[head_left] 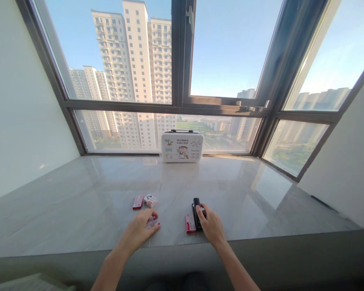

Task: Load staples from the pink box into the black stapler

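Observation:
My left hand (141, 231) rests on the marble sill with its fingers curled over a small red and white box (152, 222). My right hand (211, 224) lies beside it, thumb and fingers closed around a black stapler (196, 213) that lies flat on the sill. A red box (189, 223) lies just left of the stapler, touching it. Farther back, a red box (138, 201) and a white box (150, 200) sit side by side, apart from both hands.
A white case with cartoon print (182, 146) stands upright against the window at the back of the grey marble sill (79, 202). White walls close in the sill on the left and right. The sill's front edge (276, 238) runs just below my wrists.

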`<state>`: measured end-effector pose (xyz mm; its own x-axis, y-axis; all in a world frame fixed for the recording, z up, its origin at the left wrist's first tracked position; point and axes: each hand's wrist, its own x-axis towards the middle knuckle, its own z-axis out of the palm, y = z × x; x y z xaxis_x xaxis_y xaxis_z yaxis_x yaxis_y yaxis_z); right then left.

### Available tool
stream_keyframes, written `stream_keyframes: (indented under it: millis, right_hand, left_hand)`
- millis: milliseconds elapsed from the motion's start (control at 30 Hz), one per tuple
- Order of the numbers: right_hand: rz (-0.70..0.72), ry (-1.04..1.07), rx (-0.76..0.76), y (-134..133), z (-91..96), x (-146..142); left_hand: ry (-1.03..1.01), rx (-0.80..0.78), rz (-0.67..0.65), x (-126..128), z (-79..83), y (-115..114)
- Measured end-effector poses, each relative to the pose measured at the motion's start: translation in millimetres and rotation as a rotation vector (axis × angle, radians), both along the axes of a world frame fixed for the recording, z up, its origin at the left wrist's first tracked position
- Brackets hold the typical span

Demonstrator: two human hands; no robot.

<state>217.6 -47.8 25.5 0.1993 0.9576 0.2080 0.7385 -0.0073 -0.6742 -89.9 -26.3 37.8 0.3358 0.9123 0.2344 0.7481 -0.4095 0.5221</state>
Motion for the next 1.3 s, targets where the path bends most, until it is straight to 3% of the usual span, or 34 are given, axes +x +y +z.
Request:
stream_keyframes:
  millis: [167, 333, 433, 500, 633, 733, 833, 1000, 1167, 1233, 1300]
  right_hand:
    - [-0.017, -0.030, -0.005, -2, 3.5, 0]
    - [-0.016, -0.032, -0.012, -2, 5.6, 0]
    - [-0.026, -0.047, -0.017, -1, 4.8, 1]
    - [-0.030, -0.052, -0.024, -1, 4.1, 1]
    - [-0.026, -0.054, -0.021, -1, 4.5, 1]
    - [-0.026, -0.066, -0.012, -2, 5.9, 1]
    - [-0.024, -0.075, -0.009, -3, 7.0, 0]
    - [-0.024, -0.086, -0.019, -4, 7.9, 1]
    - [-0.018, -0.071, -0.015, -3, 8.1, 0]
    - [-0.018, -0.064, -0.012, -3, 7.4, 0]
    - [-0.017, -0.059, -0.012, -2, 6.7, 0]
  left_hand:
    - [-0.045, 0.062, 0.160, 28, -1.5, -2]
    - [-0.120, -0.095, -0.086, 6, 4.0, -7]
    - [-0.110, -0.154, -0.130, 4, 12.5, -7]
    - [-0.135, -0.149, -0.108, 19, 18.0, -6]
    - [-0.232, -0.056, -0.152, 73, 24.0, -7]
    - [-0.231, -0.053, -0.250, 110, 21.5, -7]
    - [-0.225, -0.076, -0.286, 127, 12.7, -3]
    - [-0.258, -0.080, -0.242, 131, -3.0, 3]
    - [-0.238, -0.015, -0.257, 129, 4.7, -1]
    - [-0.285, 0.067, -0.190, 114, 12.1, 4]
    - [-0.356, 0.167, -0.010, 86, 16.5, 17]
